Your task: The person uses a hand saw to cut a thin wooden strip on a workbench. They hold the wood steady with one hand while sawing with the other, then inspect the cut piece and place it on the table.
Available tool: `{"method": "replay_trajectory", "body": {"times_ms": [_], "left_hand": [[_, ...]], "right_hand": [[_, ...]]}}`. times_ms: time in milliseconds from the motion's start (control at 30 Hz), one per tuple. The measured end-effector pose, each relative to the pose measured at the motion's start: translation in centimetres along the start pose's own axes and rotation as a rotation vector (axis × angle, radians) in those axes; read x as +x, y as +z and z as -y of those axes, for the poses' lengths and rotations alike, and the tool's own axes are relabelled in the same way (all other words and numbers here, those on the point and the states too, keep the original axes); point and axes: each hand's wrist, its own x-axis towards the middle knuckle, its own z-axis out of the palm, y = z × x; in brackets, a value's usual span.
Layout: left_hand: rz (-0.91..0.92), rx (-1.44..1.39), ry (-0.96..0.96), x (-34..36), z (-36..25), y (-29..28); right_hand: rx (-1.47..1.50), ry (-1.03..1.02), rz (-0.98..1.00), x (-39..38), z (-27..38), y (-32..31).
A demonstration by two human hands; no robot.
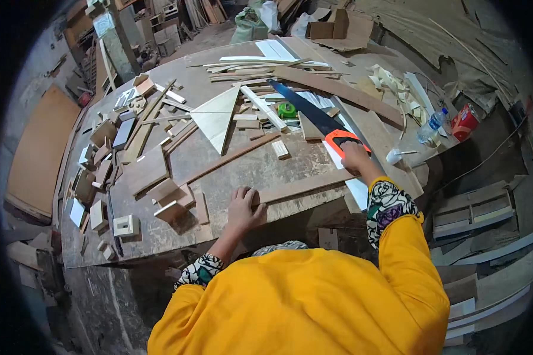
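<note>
My right hand (356,158) is closed round the orange handle of a hand saw (311,112). The saw's dark blade points away and to the left, over scraps of wood. A long wooden strip (305,186) lies along the near edge of the workbench, its right end close below my right hand. At the strip's left end, my left hand (244,208) grips it with bent fingers. Beyond the blade sits a green tape measure (286,110). A small pale wood block (280,149) lies between the strip and a pale triangular board (217,118).
Small wooden pieces (103,160) crowd the bench's left side. Thin slats (260,68) are stacked at the far side, near a broad plank (337,94). At the right stand a plastic bottle (433,124), a red packet (464,122) and a white container (395,156).
</note>
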Motion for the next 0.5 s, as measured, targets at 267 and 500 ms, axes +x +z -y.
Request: {"method": "replay_trajectory", "body": {"times_ms": [267,500], "left_hand": [[-0.005,-0.103,-0.012,1.0,0.3,-0.1],[-0.007,-0.134,-0.01,0.1,1.4,0.3]], "right_hand": [[1.066,0.143,-0.103,3.3,-1.5,-1.9],[1.505,0.27,-0.47,-5.4,8.2,-9.1]]}}
